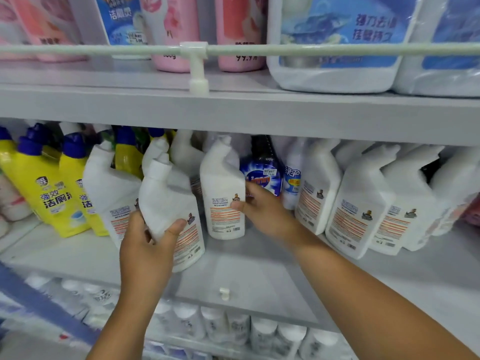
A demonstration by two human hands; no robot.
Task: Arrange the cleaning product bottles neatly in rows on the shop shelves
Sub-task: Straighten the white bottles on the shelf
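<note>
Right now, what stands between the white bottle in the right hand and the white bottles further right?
In the head view, a dark blue bottle and a white-and-blue one, set further back.

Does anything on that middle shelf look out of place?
Yes: a dark blue bottle sits alone among white angled-neck bottles, and the white bottle in the left hand tilts off the row.

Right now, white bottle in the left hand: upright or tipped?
Tipped. The white bottle leans left in the left hand, unlike the upright bottle beside it.
</note>
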